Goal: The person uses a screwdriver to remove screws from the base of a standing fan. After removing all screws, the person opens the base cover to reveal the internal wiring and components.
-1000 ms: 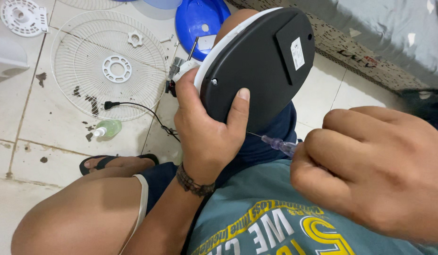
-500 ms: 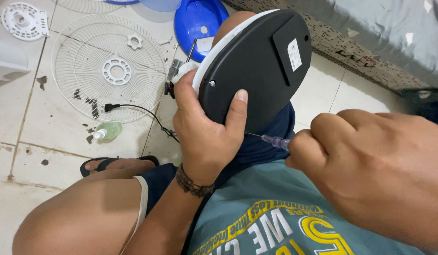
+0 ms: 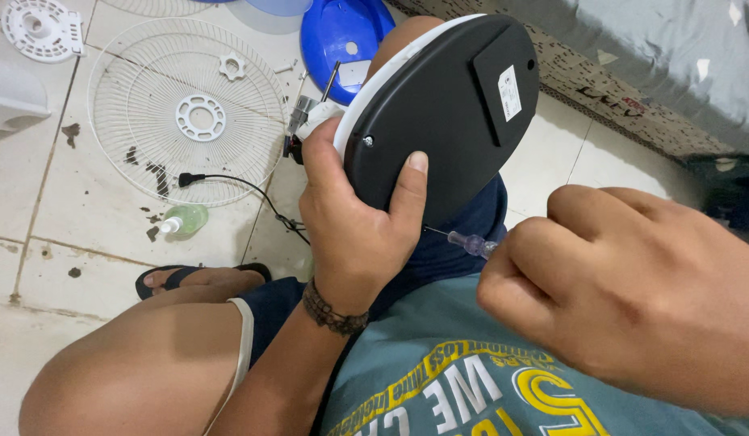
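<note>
Left hand [image 3: 354,230] is wrapped around the lower edge of the black base [image 3: 439,113], thumb pressed flat on its underside, fingers curled out of sight behind the white rim. The base stands tilted on edge, propped against the knee, its long oval axis running up and away from that hand toward the upper right.

Right hand [image 3: 625,291] sits low and to the right, closed into a fist around the screwdriver [image 3: 471,242]; only a bit of the clear purple handle and the thin shaft poke out past the knuckles. The shaft lies almost level, pointing left from the right hand straight toward the base's bottom edge, just beside the left thumb. The tip is lost against the dark cloth under the base, so I cannot tell whether it touches anything.

So the tool's axis runs across the base's long axis, and the right hand is the one lined up on that lower edge, while the left only steadies.

Beyond the left hand, on the tiled floor: a white fan grille [image 3: 189,113], a small green bottle [image 3: 183,220], a black cord [image 3: 245,190].
</note>
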